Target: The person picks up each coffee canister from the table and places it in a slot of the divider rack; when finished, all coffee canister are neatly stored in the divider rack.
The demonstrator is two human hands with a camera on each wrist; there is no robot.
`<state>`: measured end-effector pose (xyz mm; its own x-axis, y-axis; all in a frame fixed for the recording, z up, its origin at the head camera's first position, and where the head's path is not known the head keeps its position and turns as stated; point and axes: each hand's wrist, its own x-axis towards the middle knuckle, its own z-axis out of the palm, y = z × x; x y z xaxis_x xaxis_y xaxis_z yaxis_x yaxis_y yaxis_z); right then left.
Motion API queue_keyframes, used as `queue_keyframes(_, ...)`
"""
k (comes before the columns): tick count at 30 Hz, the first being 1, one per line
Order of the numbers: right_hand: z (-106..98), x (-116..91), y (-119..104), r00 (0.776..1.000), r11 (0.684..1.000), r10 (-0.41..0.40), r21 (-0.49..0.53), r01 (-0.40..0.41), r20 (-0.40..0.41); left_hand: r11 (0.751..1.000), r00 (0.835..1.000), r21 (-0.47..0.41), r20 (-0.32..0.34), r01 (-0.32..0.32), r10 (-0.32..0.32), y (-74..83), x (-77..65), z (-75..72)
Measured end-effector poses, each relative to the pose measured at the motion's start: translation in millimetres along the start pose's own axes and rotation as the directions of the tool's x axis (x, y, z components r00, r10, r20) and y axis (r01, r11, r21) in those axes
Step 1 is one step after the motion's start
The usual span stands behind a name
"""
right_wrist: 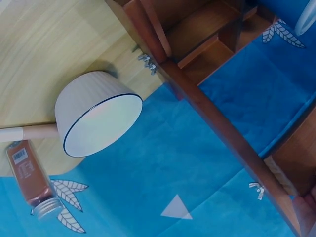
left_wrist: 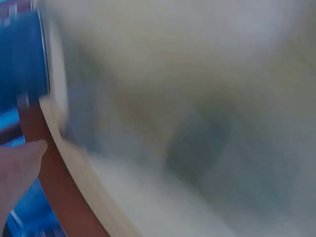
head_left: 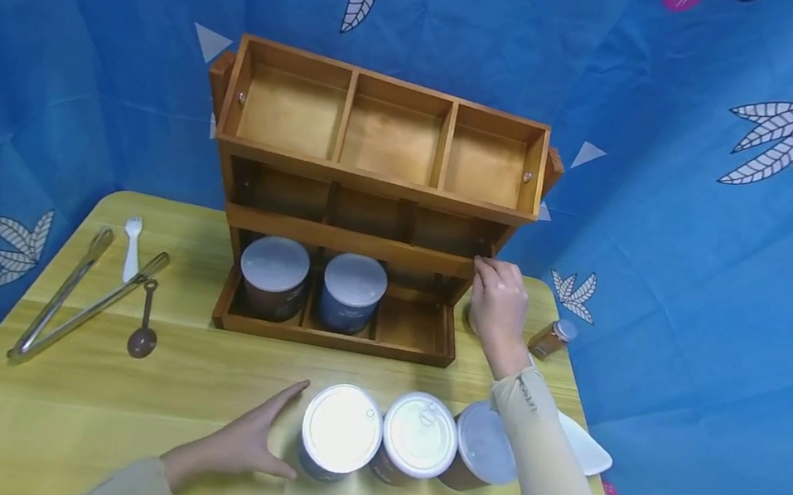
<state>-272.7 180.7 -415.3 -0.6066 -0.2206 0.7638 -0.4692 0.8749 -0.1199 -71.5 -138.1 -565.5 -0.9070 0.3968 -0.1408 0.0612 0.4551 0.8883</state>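
Note:
My left hand (head_left: 240, 436) has its thumb and fingers spread beside a blue lidded canister (head_left: 342, 429), apart from it. To the right, a second canister (head_left: 420, 435) and a third (head_left: 487, 443) stand in a row, the third partly behind my right sleeve. My right hand (head_left: 498, 303) grips the right end of the middle shelf on a brown wooden three-tier rack (head_left: 338, 236); its fingertips are partly hidden. The rack's bottom tier holds a brown canister (head_left: 274, 277) on the left and a blue canister (head_left: 353, 294) in the middle. The left wrist view is mostly blurred.
Metal tongs (head_left: 84, 302), a white fork (head_left: 132, 246) and a brown spoon (head_left: 144, 327) lie at the left. A spice bottle (head_left: 551, 339) and white dish (head_left: 584, 448) are at the right. A white pot (right_wrist: 101, 113) stands near the rack's side. Blue cloth hangs behind.

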Motion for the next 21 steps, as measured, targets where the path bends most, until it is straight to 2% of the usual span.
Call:
queue_keyframes(3, -4, 2, 1, 1.000, 1.000, -0.006, -0.011, 0.006, 0.017, 0.995, 0.999, -0.085, 0.008, -0.043, 0.044, 3.7, 13.0, 16.5)
queue_keyframes(6, -6, 2, 1, 0.999, 1.000, -0.016, -0.019, 0.017, 0.030, 0.979, 0.994, -0.178, 0.010, -0.101, 0.105, 6.3, 24.1, 28.3)
queue_keyframes(9, -4, 1, 0, 1.000, 1.000, -0.020, -0.017, 0.020, 0.024, 0.962, 0.991, -0.241, 0.007, -0.127, 0.133, 7.3, 26.3, 34.1)
queue_keyframes(11, -3, 1, 1, 1.000, 1.000, -0.019, -0.018, 0.020, 0.012, 0.956, 0.990, -0.260, -0.007, -0.139, 0.142, 8.7, 26.1, 35.2)
queue_keyframes(16, -1, 1, 3, 1.000, 1.000, -0.022, -0.018, 0.022, -0.001, 0.960, 0.990, -0.251, -0.083, -0.128, 0.110, 13.4, 25.1, 30.4)
queue_keyframes(21, -1, 1, 4, 1.000, 0.999, -0.026, -0.021, 0.026, -0.008, 0.956, 0.977, -0.248, -0.180, -0.158, 0.114, 20.6, 33.1, 18.8)
